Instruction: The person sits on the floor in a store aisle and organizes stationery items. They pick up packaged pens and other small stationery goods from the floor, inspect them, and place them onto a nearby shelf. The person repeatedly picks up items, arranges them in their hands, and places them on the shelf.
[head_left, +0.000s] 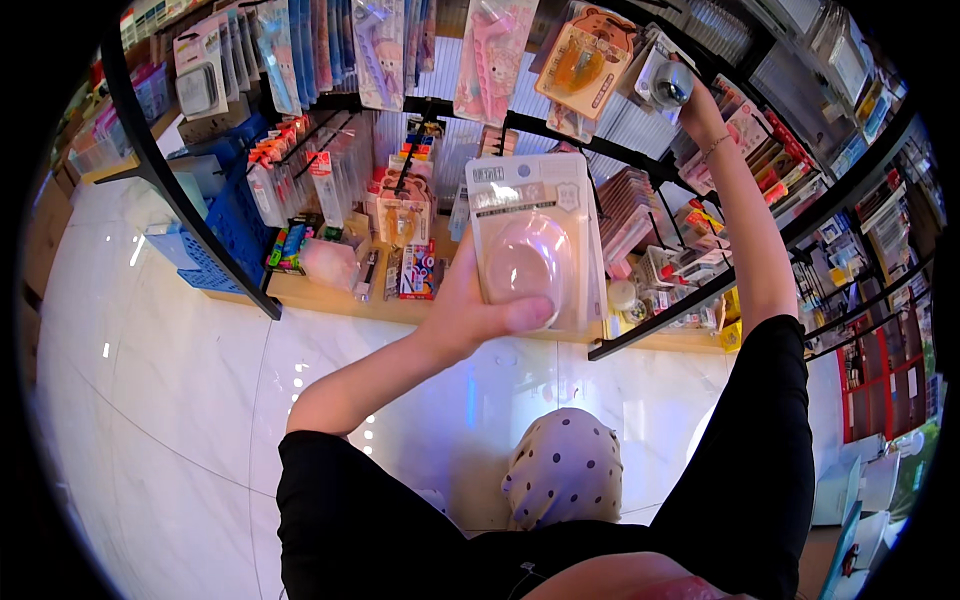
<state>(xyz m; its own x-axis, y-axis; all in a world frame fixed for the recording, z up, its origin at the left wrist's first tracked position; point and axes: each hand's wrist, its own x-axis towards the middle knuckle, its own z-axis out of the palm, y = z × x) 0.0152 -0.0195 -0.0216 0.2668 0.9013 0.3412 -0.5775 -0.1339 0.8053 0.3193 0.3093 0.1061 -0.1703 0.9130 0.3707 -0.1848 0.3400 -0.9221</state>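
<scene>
My left hand (487, 307) grips a carded blister pack (525, 202) in front of the rack, thumb across the lower part of its clear bubble. Inside the bubble sits a rounded pale pink item whose exact kind I cannot tell. The edge of at least one more card shows behind that pack. Up at the right, my right hand (697, 112) holds the side of another blister pack (670, 82) with a dark grey rounded item, among the hanging goods. Some of the right fingers are hidden behind it. Beside it hangs a bear-shaped card (585, 64) with an orange item.
A black-framed display rack (187, 202) carries several hanging packs on hooks. Below them, small boxes and packets sit on a wooden base shelf (330, 300). A blue plastic basket (232, 217) stands at the left. Glossy tiled floor (165, 375) lies underneath.
</scene>
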